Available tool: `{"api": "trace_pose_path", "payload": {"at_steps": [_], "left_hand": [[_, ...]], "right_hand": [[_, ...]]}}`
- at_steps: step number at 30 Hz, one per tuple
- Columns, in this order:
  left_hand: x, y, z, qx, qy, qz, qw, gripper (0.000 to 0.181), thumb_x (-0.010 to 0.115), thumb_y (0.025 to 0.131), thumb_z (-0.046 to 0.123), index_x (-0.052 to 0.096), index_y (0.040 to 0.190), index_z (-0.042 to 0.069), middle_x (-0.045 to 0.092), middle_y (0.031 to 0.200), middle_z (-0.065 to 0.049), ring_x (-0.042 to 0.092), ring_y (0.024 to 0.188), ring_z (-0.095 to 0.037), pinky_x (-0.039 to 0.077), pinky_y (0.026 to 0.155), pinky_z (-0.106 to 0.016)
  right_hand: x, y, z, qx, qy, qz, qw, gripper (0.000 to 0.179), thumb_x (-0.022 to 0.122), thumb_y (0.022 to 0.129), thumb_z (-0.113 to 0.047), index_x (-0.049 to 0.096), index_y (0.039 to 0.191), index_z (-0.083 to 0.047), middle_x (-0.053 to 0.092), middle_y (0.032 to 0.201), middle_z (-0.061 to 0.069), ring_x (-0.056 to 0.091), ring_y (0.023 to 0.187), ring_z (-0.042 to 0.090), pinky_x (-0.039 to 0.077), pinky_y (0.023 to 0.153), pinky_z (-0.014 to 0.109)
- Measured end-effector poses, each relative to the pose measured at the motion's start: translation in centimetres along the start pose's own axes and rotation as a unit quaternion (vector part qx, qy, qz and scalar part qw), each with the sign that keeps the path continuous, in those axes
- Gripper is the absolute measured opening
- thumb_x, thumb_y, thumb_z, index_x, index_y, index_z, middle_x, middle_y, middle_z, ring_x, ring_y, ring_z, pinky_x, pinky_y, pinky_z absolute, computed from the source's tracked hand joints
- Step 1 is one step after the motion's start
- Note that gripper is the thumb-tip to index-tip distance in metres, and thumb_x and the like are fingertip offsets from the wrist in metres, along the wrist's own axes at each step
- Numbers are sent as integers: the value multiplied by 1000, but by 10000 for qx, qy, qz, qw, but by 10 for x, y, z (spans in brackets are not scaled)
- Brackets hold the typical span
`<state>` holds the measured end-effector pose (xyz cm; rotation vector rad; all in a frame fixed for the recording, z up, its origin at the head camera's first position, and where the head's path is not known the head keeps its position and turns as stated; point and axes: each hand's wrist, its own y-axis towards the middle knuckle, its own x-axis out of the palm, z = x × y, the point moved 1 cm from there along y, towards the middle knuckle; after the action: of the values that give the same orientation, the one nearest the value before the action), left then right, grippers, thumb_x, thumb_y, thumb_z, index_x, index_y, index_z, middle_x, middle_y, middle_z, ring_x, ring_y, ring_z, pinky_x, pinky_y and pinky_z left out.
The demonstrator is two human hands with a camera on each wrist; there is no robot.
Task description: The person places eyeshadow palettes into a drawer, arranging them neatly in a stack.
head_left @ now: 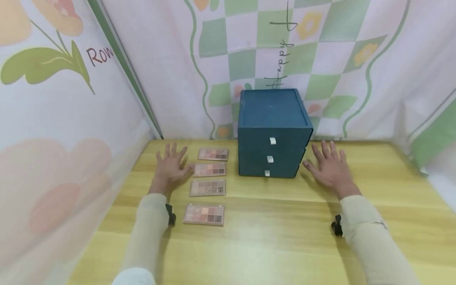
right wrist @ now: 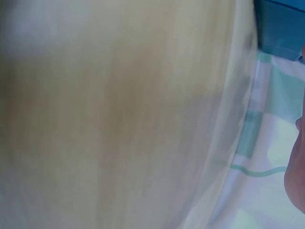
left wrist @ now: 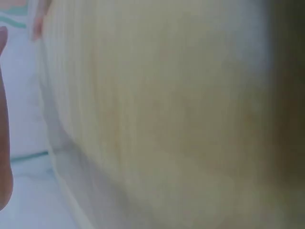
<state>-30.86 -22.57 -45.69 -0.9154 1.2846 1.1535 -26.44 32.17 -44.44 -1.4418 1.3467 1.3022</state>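
My left hand is spread palm down at the left of the table, its thumb tip right at the edge of an eyeshadow palette. Three more palettes line up in the same column: one behind, one in front and a larger-looking one nearest me. My right hand, also palm down with fingers spread, lies just right of a dark blue drawer box. The box has three stacked drawers with small white pulls, all pushed in. Only slivers of the hands show in the wrist views.
The wooden table ends at the back against a curtain with a green check pattern. Another printed curtain hangs along the left side. A dark wrist device sits on the left sleeve, and a similar one on the right.
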Motion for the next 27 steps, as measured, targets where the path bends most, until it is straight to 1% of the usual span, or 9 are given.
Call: {"api": "trace_pose_path", "payload": {"at_steps": [2, 5, 9, 13, 17, 19, 22, 25, 27], "left_hand": [[-3, -2, 5, 23, -9, -33, 10000, 80, 38, 99, 68, 20, 163, 26, 7, 172, -19, 2, 159, -47, 4, 121, -77], [-9, -4, 16, 169, 6, 16, 9999, 78, 37, 99, 69, 28, 161, 23, 14, 171, -19, 6, 158, -47, 4, 121, -76], [-20, -7, 36, 434, 81, 227, 9988, 73, 40, 97, 69, 46, 152, 21, 40, 162, -14, 22, 156, -44, 7, 121, -76], [-35, -14, 56, 539, 45, 623, 9966, 64, 48, 96, 64, 60, 140, 19, 62, 145, -8, 46, 145, -36, 13, 122, -73], [-57, -25, 82, 522, -112, 1260, 9906, 54, 53, 94, 58, 71, 122, 16, 74, 126, -7, 64, 125, -31, 28, 120, -66], [-65, -28, 99, 572, -434, 1630, 9840, 47, 56, 93, 54, 75, 113, 16, 78, 116, -5, 70, 114, -29, 38, 114, -61], [-72, -30, 128, 726, -1338, 1887, 9702, 37, 61, 92, 46, 78, 105, 16, 80, 105, -2, 74, 101, -26, 48, 103, -53], [-72, -30, 158, 868, -2207, 1689, 9567, 33, 65, 92, 42, 78, 107, 16, 80, 104, -1, 75, 97, -22, 55, 95, -45], [-70, -31, 178, 950, -2522, 1367, 9533, 35, 64, 94, 43, 77, 110, 15, 79, 107, -1, 74, 99, -21, 56, 94, -41]], "right_hand": [[0, -1, -2, -9, 79, 34, 10000, 83, 29, 104, -63, 14, 163, -6, 4, 168, 31, 0, 155, 55, 2, 120, 76], [-5, -1, -5, -126, 288, 342, 9989, 80, 32, 105, -58, 18, 161, -1, 9, 166, 34, 7, 154, 56, 10, 119, 76], [-24, -2, -9, -328, 947, 611, 9931, 76, 37, 108, -47, 14, 161, 2, 5, 168, 31, 13, 152, 56, 19, 118, 73], [-47, -2, -16, -513, 1734, 804, 9802, 71, 38, 109, -38, 8, 162, -2, 0, 171, 22, 11, 155, 52, 15, 123, 68], [-63, 3, -23, -495, 2604, 1124, 9577, 63, 36, 110, -32, 14, 163, -5, 12, 169, 24, 14, 155, 50, 13, 126, 65], [-72, 6, -29, -392, 3050, 1195, 9440, 60, 35, 110, -33, 20, 162, -6, 20, 167, 24, 20, 154, 48, 18, 130, 53], [-86, 13, -38, -247, 3535, 1125, 9283, 59, 33, 110, -37, 26, 160, -7, 28, 166, 21, 27, 154, 39, 28, 125, 21], [-100, 22, -49, -221, 4007, 896, 9115, 60, 34, 110, -40, 28, 159, -5, 28, 165, 21, 29, 155, 31, 33, 111, 3], [-106, 29, -56, -150, 4270, 653, 9018, 63, 36, 109, -41, 26, 160, -5, 25, 167, 19, 28, 156, 29, 37, 114, 9]]}}
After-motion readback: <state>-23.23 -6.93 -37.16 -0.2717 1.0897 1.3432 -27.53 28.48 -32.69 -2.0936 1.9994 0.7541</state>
